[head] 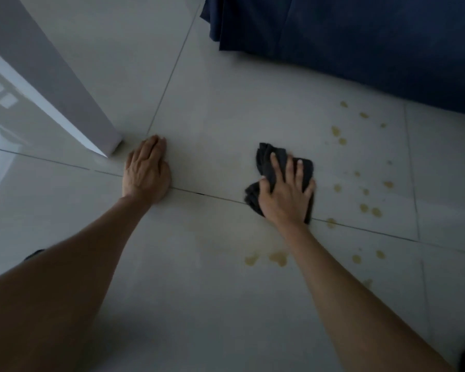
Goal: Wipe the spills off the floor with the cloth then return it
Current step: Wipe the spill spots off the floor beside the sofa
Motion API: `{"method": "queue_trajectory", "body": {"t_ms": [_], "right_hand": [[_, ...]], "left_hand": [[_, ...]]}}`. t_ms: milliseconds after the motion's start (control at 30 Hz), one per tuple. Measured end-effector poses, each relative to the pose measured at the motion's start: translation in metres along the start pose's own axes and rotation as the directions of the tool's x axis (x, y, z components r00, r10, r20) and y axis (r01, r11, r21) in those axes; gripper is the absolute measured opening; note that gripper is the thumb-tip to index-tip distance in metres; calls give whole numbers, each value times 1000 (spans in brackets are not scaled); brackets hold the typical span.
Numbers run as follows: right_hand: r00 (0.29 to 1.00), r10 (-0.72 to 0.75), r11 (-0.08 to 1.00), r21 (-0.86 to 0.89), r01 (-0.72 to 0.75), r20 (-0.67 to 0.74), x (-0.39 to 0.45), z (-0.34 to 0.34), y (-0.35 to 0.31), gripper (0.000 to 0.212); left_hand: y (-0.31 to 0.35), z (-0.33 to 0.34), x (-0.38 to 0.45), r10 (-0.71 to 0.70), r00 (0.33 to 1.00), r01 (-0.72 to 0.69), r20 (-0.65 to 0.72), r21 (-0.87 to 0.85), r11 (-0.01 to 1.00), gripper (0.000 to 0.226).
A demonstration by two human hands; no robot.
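My right hand [287, 194] lies flat on a crumpled black cloth [269, 161] and presses it against the pale tiled floor [212, 119], fingers spread over it. Yellowish spill drops [371, 209] are scattered on the tiles to the right of the cloth, up toward the blue fabric. Two larger yellowish puddles [278, 258] sit below the cloth, beside my right forearm. My left hand [145, 170] rests palm down on the floor to the left, fingers together, holding nothing.
A white wall corner or door frame [73, 98] ends on the floor just left of my left hand. Dark blue fabric [360, 41] hangs down to the floor along the top right. Tile joints cross under both hands.
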State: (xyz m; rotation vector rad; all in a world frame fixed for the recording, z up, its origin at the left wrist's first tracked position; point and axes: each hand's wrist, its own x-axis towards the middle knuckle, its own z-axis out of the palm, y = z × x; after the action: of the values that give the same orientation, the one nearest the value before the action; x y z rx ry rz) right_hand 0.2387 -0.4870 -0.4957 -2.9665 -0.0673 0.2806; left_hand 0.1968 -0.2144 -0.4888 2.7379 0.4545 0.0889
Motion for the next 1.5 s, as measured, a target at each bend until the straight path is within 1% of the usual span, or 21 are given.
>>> {"method": "queue_trajectory", "body": {"t_ms": [33, 100, 167, 233, 333, 433, 533, 600, 667, 733, 767, 833, 900, 967, 1033, 1100, 1167, 1267, 1367, 1433, 1500], "right_hand": [[1000, -30, 1000, -2, 30, -7, -3, 2, -7, 60], [984, -177, 983, -38, 177, -4, -22, 6, -7, 60], [958, -288, 956, -62, 288, 3, -46, 5, 19, 59], [956, -294, 955, -58, 292, -18, -62, 2, 59, 58], [982, -182, 980, -94, 176, -50, -69, -10, 122, 59], [999, 34, 994, -102, -36, -20, -39, -26, 159, 64], [966, 257, 966, -4, -257, -19, 12, -31, 144, 60], [957, 290, 957, 41, -289, -26, 37, -28, 109, 60], [985, 167, 986, 22, -166, -45, 41, -22, 67, 63], [998, -40, 999, -20, 39, -48, 18, -14, 37, 64], [989, -141, 989, -40, 139, -44, 0, -10, 32, 64], [960, -280, 959, -59, 278, -17, -38, -3, 47, 63], [957, -292, 955, -52, 291, -2, -63, -2, 88, 62], [980, -197, 978, -75, 195, -22, -68, -10, 134, 61], [999, -16, 997, -82, 13, -33, -54, -24, 172, 63], [979, 198, 979, -48, -200, -40, -21, -36, 196, 66], [938, 344, 939, 2, -344, -29, 25, -44, 202, 64], [913, 407, 911, 75, -405, -18, 94, -51, 175, 62], [946, 322, 944, 75, -320, -22, 125, -45, 118, 62], [991, 132, 991, 21, -131, -36, 113, -36, 85, 62], [994, -109, 993, -40, 108, -16, 84, -33, 81, 61]], "left_hand": [[8, 4, 3, 10, 1000, -10, 4, -20, 1000, 58], [25, 14, 7, 28, 999, -27, 17, -45, 999, 52], [42, 23, 13, 75, 996, -73, 50, -46, 996, 53], [55, 29, 17, 101, 992, -98, 73, -47, 994, 59], [57, 34, 19, 112, 992, -112, 64, -17, 994, 60], [55, 37, 18, 126, 991, -127, 39, 14, 992, 57], [57, 39, 18, 128, 992, -128, 15, 21, 992, 56], [58, 39, 18, 133, 991, -133, 6, 25, 991, 56], [58, 39, 18, 131, 991, -131, -1, 23, 991, 56], [58, 38, 18, 125, 992, -125, -7, 19, 992, 56], [58, 38, 19, 121, 993, -121, -7, 18, 993, 57], [59, 36, 19, 118, 993, -118, -2, 21, 993, 57], [59, 36, 19, 120, 993, -121, 6, 28, 992, 57], [59, 36, 18, 119, 993, -120, 15, 36, 992, 58], [59, 35, 18, 111, 994, -112, 24, 43, 993, 58], [60, 36, 18, 104, 994, -105, 25, 37, 994, 58], [60, 36, 18, 105, 994, -106, 24, 37, 994, 58], [60, 36, 18, 101, 995, -102, 25, 36, 994, 58], [62, 34, 18, 95, 995, -95, 13, 33, 995, 58], [63, 34, 18, 97, 995, -97, 9, 38, 995, 57], [63, 34, 18, 99, 995, -99, 12, 37, 994, 57]]}}
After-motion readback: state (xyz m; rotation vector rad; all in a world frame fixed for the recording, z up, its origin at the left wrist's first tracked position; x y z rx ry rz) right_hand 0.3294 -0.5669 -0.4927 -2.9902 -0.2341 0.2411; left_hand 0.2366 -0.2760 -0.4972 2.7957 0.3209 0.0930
